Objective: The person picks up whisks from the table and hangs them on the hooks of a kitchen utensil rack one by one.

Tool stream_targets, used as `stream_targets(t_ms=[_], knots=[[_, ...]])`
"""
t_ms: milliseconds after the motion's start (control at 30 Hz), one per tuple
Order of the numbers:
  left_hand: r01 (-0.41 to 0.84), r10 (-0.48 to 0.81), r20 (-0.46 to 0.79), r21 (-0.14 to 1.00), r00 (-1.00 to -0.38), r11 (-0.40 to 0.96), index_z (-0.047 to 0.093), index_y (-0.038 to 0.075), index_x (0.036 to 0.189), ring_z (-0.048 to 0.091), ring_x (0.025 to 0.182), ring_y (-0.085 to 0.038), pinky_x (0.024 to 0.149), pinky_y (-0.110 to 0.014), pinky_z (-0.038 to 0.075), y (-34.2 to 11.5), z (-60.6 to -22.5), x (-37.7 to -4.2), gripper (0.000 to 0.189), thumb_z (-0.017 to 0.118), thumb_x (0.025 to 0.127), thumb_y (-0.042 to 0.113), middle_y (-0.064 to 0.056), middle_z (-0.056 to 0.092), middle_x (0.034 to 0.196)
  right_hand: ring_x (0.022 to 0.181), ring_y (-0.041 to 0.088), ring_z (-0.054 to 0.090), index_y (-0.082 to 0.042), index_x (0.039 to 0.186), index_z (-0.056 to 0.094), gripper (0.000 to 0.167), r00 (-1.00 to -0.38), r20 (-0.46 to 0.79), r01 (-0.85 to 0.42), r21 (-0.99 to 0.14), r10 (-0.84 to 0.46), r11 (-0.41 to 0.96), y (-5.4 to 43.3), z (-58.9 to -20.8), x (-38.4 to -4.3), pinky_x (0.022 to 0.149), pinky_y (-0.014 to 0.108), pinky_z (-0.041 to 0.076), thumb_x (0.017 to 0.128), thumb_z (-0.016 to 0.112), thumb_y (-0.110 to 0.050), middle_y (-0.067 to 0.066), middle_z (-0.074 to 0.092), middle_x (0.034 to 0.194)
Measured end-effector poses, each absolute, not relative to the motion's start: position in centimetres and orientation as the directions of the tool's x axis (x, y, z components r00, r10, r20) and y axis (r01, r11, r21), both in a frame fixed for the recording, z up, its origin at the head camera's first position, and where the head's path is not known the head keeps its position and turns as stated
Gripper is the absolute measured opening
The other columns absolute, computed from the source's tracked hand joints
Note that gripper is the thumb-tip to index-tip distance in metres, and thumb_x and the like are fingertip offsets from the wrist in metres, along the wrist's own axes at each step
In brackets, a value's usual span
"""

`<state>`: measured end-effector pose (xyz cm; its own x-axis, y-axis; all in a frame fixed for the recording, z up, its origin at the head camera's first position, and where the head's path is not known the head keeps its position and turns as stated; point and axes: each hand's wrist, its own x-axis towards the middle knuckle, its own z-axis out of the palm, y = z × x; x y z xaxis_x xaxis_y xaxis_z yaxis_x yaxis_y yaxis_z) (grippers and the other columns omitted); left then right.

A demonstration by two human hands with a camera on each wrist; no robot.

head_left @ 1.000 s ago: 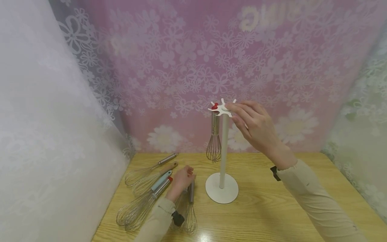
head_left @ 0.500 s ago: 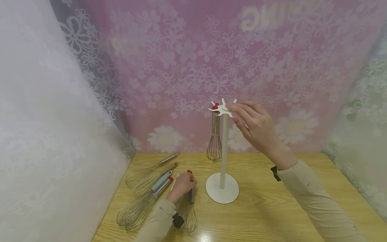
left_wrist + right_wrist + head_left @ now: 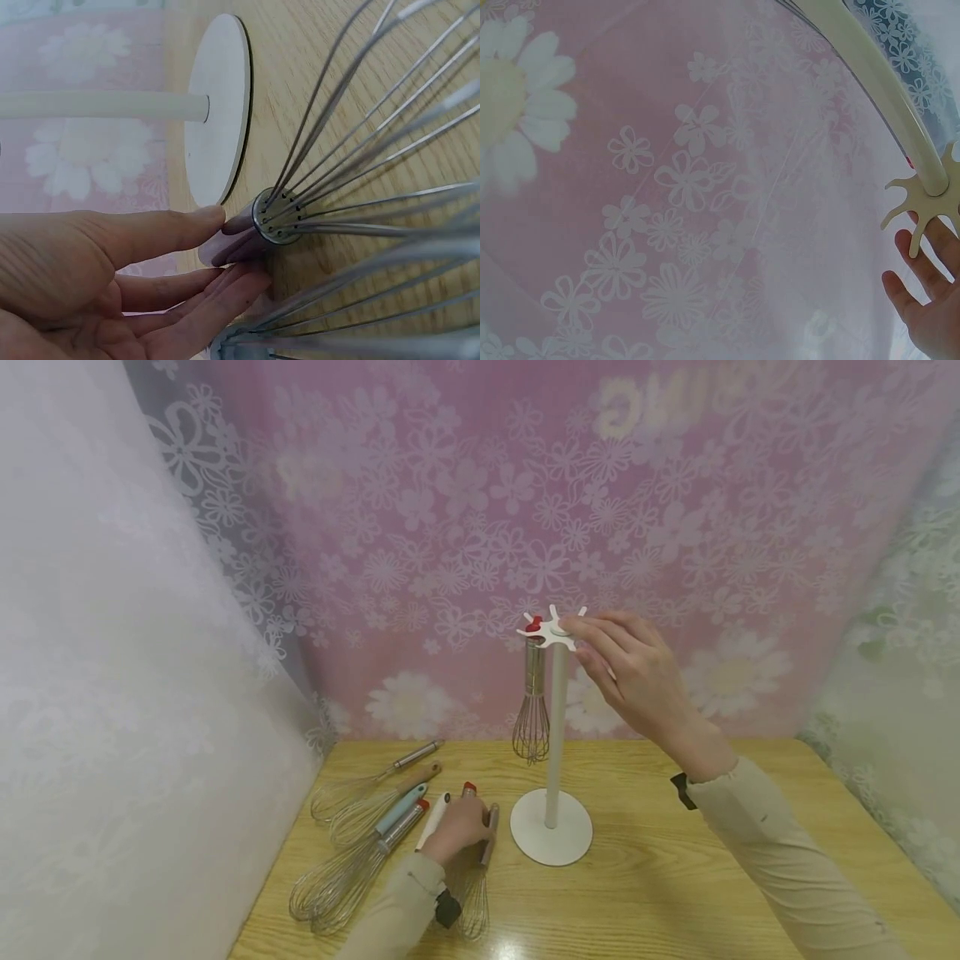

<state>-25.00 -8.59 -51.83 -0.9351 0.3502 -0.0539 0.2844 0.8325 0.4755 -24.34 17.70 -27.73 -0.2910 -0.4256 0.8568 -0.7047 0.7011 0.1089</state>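
My left hand (image 3: 461,827) pinches the metal handle of a whisk (image 3: 476,902) between thumb and fingers, just left of the stand's round base. In the left wrist view the whisk's wires (image 3: 330,157) fan out from the handle's end, close above the wood. Against the top of the white whisk stand (image 3: 556,727) rests my right hand (image 3: 637,668), its fingers fairly straight on the hub. From below, the right wrist view shows its fingertips (image 3: 905,300) by the hooked arms (image 3: 922,196). A red-topped whisk (image 3: 532,722) hangs from the stand's left side.
Several whisks lie at the left of the table (image 3: 637,893), among them one with a light blue handle (image 3: 401,807) and one with a wooden handle (image 3: 420,774). A white handle (image 3: 432,818) and a red-tipped handle (image 3: 469,790) lie beside my left hand.
My left hand has shifted slightly right and down, and the metal whisk handle has tilted to the right with it. The white handle has come into sight. My right hand stays on the stand.
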Motion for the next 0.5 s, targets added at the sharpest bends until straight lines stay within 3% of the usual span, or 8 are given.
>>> stream_targets(t_ms=[200, 500], knots=[[0.265, 0.357, -0.1, 0.495, -0.929, 0.827, 0.064, 0.009, 0.055, 0.031, 0.045, -0.007, 0.043, -0.02, 0.026, -8.35, -52.25, -25.07, 0.033, 0.089, 0.076, 0.014, 0.01, 0.037, 0.045, 0.114, 0.038, 0.059, -0.01, 0.133, 0.065, 0.048, -0.289, 0.857, -0.702, 0.112, -0.426, 0.703, 17.68, -27.7, -24.31, 0.103, 0.052, 0.046, 0.112, 0.035, -0.04, 0.014, 0.072, 0.117], [0.274, 0.37, -0.109, 0.491, -0.923, 0.827, 0.062, 0.011, 0.052, 0.03, 0.044, -0.006, 0.042, -0.02, 0.025, -8.14, -52.14, -24.87, 0.034, 0.085, 0.077, 0.012, 0.012, 0.037, 0.044, 0.114, 0.038, 0.059, -0.009, 0.133, 0.066, 0.048, -0.29, 0.859, -0.702, 0.108, -0.421, 0.704, 17.7, -27.79, -24.37, 0.103, 0.051, 0.046, 0.111, 0.036, -0.04, 0.014, 0.072, 0.117]])
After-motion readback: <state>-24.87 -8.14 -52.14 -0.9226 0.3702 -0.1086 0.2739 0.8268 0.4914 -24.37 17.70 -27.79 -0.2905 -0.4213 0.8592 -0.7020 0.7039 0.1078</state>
